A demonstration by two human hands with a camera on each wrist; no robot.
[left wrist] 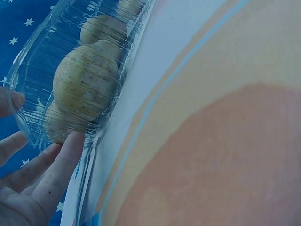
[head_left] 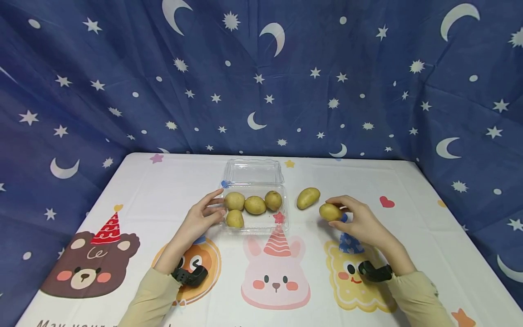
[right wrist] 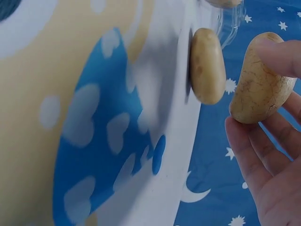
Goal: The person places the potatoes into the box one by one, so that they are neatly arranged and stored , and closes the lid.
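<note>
A clear plastic clamshell box lies with its lid folded back, and several potatoes sit in it. My left hand is at the box's left side, fingers extended. In the left wrist view its fingertips touch the ribbed wall beside the potatoes. Between thumb and fingers, my right hand pinches a potato, held above the table in the right wrist view. A longer potato lies on the table between the box and my right hand.
The table carries a white cloth printed with cartoon figures. Behind it hangs a blue curtain with stars and moons. The raised lid stands toward the table's back edge. A dark band with a camera is on each wrist.
</note>
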